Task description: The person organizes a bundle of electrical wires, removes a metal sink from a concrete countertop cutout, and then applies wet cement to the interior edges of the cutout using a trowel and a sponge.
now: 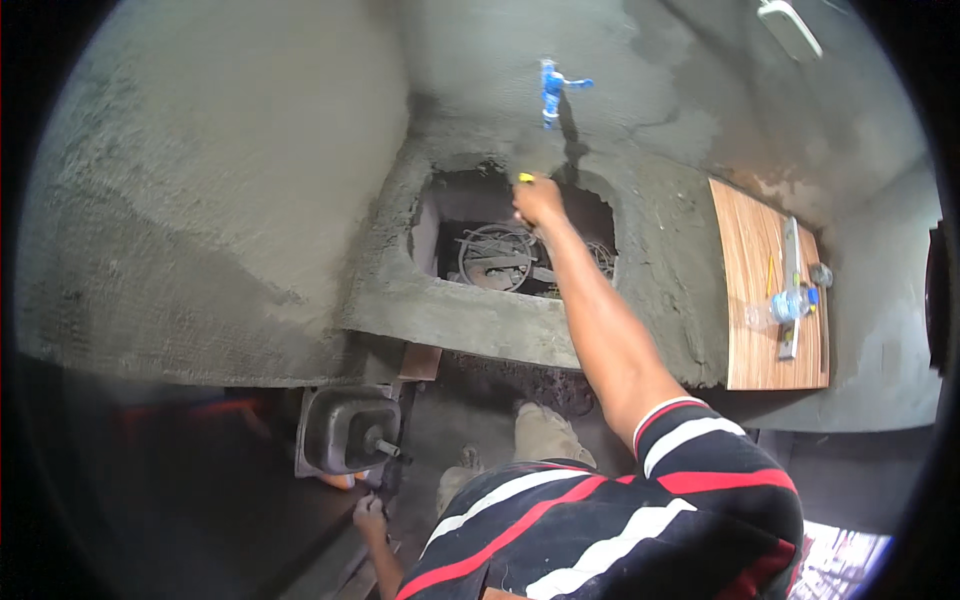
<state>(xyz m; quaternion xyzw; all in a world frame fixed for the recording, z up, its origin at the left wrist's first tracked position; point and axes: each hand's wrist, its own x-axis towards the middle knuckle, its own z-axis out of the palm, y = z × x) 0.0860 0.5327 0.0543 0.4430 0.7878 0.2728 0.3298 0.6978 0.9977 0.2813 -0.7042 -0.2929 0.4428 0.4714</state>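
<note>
Right grip (541, 204), partly yellow tool (526, 178), blurred

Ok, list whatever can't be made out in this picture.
All in the head view:
Yellow-marked tool in the right hand: far end blurred.
Left hand: too dim and small to tell whether it grips anything.
Debris below the counter: partly hidden by the right forearm.
Dark object, far right: cut off by the picture's black edge.

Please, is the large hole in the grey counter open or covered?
Open: no cover lies over the hole, and a hoop shows through it.
</note>
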